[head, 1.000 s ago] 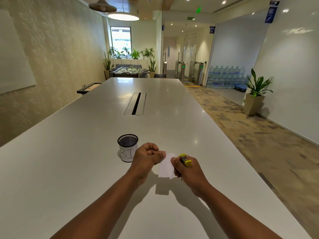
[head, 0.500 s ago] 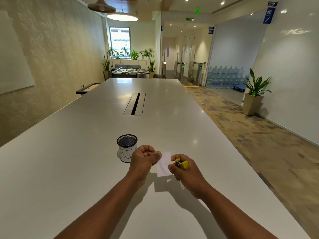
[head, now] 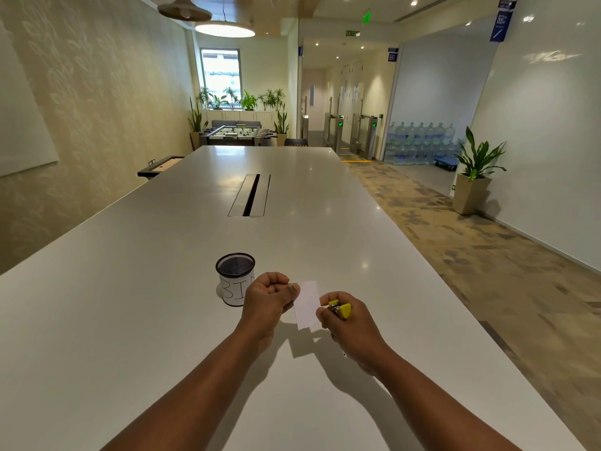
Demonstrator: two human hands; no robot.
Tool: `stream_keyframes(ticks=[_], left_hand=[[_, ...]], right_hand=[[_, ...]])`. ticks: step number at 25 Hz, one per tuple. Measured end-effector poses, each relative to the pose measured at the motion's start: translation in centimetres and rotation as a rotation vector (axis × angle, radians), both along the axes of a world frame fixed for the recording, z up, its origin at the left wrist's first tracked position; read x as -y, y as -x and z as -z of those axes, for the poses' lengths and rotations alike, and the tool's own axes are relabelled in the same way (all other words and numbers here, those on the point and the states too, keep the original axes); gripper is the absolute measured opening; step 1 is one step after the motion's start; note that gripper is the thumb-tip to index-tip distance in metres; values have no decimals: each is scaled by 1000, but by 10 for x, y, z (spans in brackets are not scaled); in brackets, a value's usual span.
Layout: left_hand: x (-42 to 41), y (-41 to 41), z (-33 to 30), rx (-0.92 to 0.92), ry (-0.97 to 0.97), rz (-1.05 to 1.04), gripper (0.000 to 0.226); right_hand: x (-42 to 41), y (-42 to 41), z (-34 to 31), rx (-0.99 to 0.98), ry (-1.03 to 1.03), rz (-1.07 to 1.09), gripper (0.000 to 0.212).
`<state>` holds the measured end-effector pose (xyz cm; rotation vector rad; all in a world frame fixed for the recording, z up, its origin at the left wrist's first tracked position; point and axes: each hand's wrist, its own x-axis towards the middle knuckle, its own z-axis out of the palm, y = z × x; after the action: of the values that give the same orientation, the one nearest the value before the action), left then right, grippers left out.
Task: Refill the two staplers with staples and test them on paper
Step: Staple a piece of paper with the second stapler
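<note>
My left hand (head: 268,297) pinches the left edge of a small white paper slip (head: 307,304), held just above the white table (head: 162,320). Right of the slip, my right hand (head: 349,323) grips a small yellow stapler (head: 340,310) whose metal nose meets the slip's right edge. Most of the stapler is hidden inside my fist. A second stapler is not in view.
A black mesh cup (head: 235,278) with a paper label reading "BIN" stands just left of my left hand. A cable slot (head: 250,195) lies farther along the table. The table's right edge runs close beside my right forearm.
Both hands drifted slightly toward me with the slip and stapler. The stapler's nose has come up against the slip's right edge.
</note>
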<state>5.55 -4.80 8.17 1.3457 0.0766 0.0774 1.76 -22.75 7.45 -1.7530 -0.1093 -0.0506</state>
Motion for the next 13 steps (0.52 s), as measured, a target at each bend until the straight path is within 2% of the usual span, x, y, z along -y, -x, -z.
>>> stream_keyframes(ticks=[8, 13], left_hand=[[-9, -2, -3, -80, -215, 220, 29], [-10, 0, -1, -149, -275, 363, 15]], right_hand=[[5, -7, 5, 107, 46, 157, 18], [5, -10, 1, 123, 139, 86, 16]])
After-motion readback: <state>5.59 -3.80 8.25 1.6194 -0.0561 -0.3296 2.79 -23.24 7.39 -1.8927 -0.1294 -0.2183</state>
